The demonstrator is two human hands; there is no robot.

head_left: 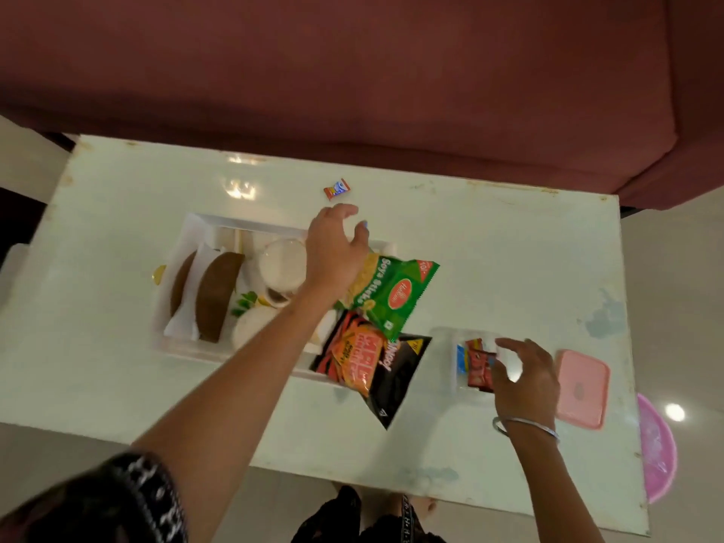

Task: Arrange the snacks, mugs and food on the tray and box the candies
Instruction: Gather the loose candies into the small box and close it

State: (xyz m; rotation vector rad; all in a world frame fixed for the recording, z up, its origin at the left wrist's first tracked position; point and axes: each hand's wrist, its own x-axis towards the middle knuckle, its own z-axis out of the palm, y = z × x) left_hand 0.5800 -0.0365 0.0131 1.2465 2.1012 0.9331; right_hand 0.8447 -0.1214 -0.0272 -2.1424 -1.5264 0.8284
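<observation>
Right hand [525, 372] is steadying the clear box [464, 362]; left hand [333, 252], fingers released, is reaching toward the stray candy [337, 188] and risking dragging the green snack packet [391, 295] off the tray [196, 225]

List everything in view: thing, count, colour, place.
table: one, white, centre
tray: one, white, table's left half
dosas: two, brown, left in tray
mug: one, clear with white contents, mid tray
green packet: one, tray's right end
black packet: one, black-orange, under green packet
loose candy: one, orange, beyond tray
box: one, clear, holding red candies
lid: one, pink, right of box
sofa: one, maroon, behind table
left hand: reaching toward loose candy
right hand: over box
</observation>
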